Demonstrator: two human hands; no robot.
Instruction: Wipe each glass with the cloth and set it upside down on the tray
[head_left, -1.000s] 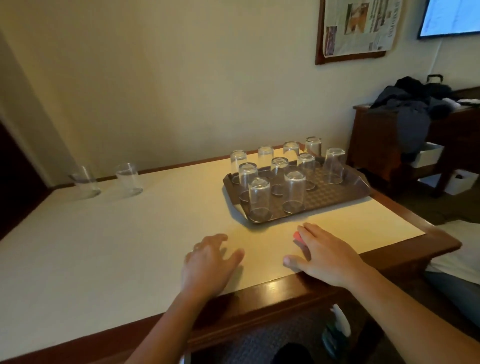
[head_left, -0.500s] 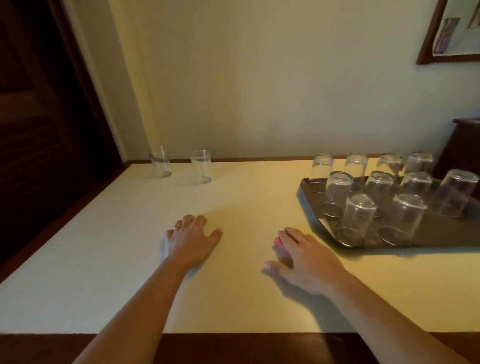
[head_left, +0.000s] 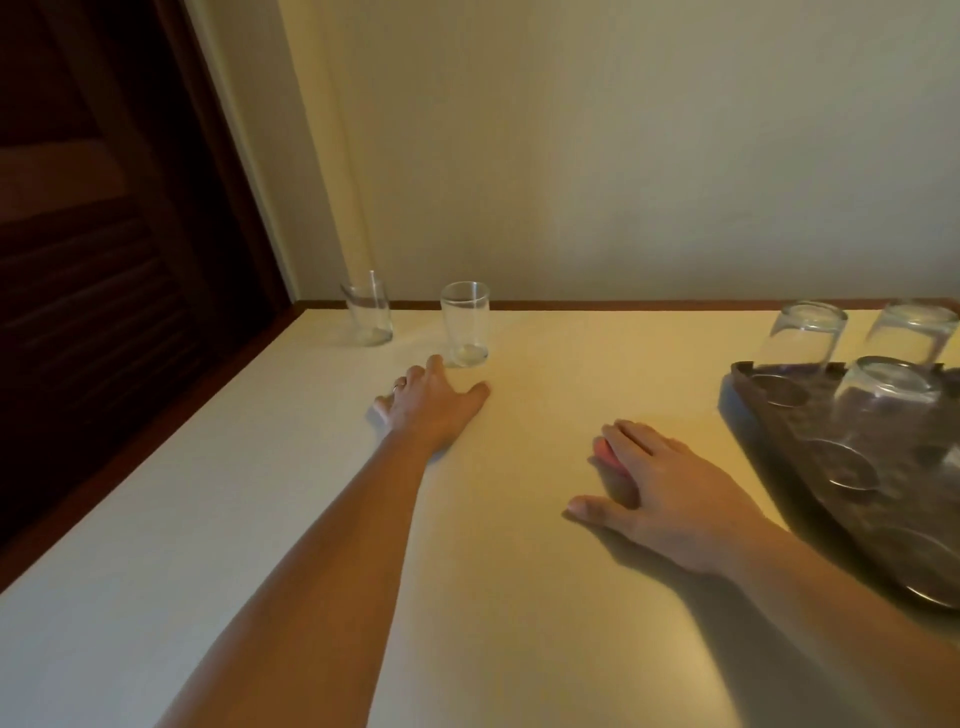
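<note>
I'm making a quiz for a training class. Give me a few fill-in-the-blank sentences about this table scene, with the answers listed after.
1. The number of upright glasses near the table's far edge is ____.
2. The glasses on the tray stand ____ down.
3. The left hand reaches toward the nearer upright glass but is not yet ____ it.
4. The pink thing lies under the ____ hand.

Missing words: two; upside; touching; right
</note>
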